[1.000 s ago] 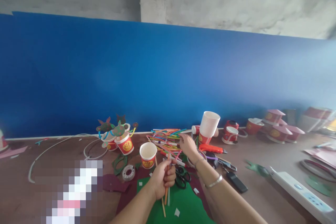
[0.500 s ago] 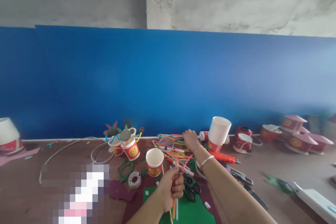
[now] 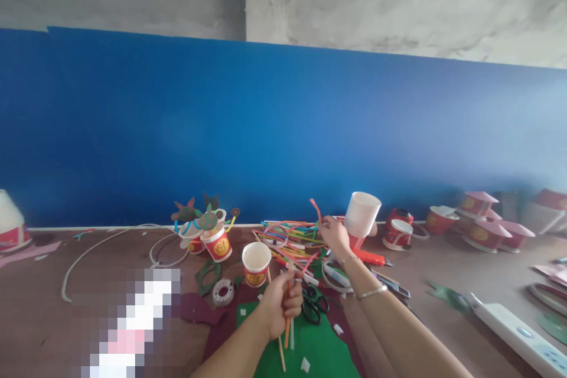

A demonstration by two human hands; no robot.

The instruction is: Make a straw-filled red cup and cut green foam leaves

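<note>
My left hand (image 3: 282, 302) is closed around an orange straw (image 3: 287, 333), with a pale translucent strip beside it, over a green sheet (image 3: 305, 339). A thin wooden stick (image 3: 282, 355) passes behind this hand; whether it is held I cannot tell. My right hand (image 3: 334, 235) pinches a bent red-orange straw (image 3: 315, 208), raised over a pile of coloured straws and pens (image 3: 287, 242). Just beyond my left hand stands an open paper cup (image 3: 256, 264). Black-handled scissors (image 3: 315, 307) lie right of my left hand.
Decorated cups (image 3: 217, 243) stand left of the paper cup, near a tape roll (image 3: 222, 292). A tall cup stack (image 3: 362, 215) and an orange cutter (image 3: 371, 257) are behind my right arm. Pink-topped cups (image 3: 489, 233) and a white power strip (image 3: 516, 331) lie right.
My right hand has lifted from the straw pile and drawn back slightly, now with a red-orange straw in its fingers. My left hand keeps its hold; the view has shifted slightly.
</note>
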